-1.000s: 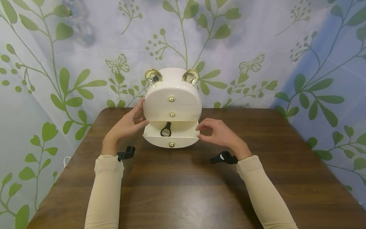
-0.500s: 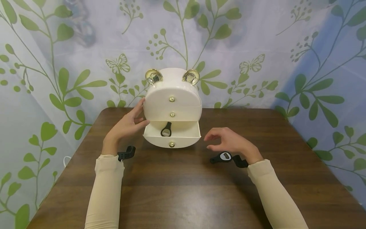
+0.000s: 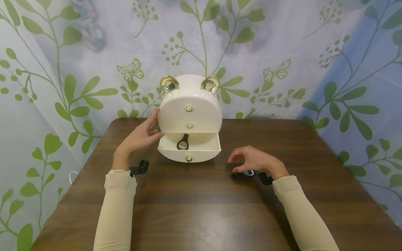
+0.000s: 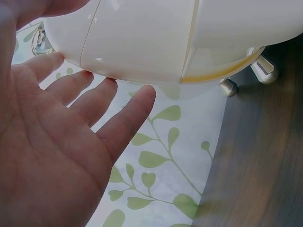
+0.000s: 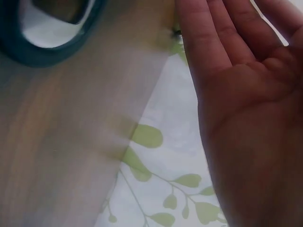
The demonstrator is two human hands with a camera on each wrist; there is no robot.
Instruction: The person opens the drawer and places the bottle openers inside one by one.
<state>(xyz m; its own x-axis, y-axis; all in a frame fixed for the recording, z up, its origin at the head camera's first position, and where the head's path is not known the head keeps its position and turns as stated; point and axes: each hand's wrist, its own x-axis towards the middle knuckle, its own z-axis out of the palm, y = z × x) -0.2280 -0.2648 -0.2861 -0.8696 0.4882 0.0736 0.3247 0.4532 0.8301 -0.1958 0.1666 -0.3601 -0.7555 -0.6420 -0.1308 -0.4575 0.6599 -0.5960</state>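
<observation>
A cream drawer box (image 3: 174,120) with two gold ears stands at the back of the table, its lowest drawer (image 3: 204,156) pulled out. In that drawer lies a small black paddle-shaped item (image 3: 183,144) with a pale round face. My left hand (image 3: 136,139) rests its extended fingertips on the box's left side, as the left wrist view confirms. To the right of the box, my right hand (image 3: 252,160) hovers with loosely bent fingers, holding nothing. Just beneath it lies a second black paddle-shaped item (image 3: 239,176), partly hidden; its silver oval (image 5: 47,35) appears in the right wrist view.
The brown wooden table (image 3: 188,205) stretches toward me. Behind it hangs a pale curtain (image 3: 270,42) with green leaves and butterflies. Gold knobs mark the drawers, and short metal feet (image 4: 263,69) support the box. A white cable (image 3: 71,177) shows beyond the left table edge.
My right hand has left the open drawer's right edge, moved right and toward me, and lowered over the black item on the table. My left hand has stayed on the box.
</observation>
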